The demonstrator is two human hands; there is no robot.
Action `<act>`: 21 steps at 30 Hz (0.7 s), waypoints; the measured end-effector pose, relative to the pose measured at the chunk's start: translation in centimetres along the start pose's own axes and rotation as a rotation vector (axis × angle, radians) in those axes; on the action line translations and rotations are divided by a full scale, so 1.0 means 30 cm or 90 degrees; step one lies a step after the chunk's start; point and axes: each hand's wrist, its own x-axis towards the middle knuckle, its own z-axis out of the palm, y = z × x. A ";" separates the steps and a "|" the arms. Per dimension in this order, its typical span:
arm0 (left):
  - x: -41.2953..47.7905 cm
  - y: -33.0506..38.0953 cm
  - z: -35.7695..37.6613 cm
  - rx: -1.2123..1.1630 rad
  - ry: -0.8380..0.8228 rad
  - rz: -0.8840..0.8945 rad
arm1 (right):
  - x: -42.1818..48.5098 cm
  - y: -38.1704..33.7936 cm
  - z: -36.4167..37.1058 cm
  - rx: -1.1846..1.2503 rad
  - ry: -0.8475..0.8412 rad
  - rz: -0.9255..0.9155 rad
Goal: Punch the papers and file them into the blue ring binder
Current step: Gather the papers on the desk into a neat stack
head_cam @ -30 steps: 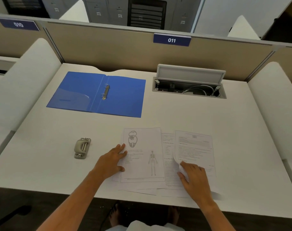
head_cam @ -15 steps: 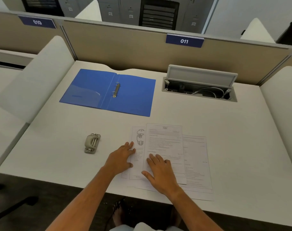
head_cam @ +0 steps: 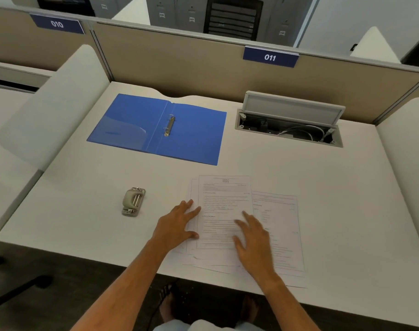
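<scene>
Print on your papers too small to read, lower sheets mostly hidden beneath the top page, your right hand motion-blurred, both your forearms cut off by the bottom edge.

An office w/ numbered workstations. The white table sits inside beige partition panels carrying blue number plates, "010" and "011". A flip-up cable box w/ wires is set into the tabletop. Beyond the partition: grey filing cabinets and a black mesh office chair. Binder, hole punch, printed sheets fit desk work.
</scene>
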 end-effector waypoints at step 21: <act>0.013 -0.013 -0.051 -0.008 -0.044 0.014 | -0.134 0.506 -0.178 -0.137 -0.139 0.101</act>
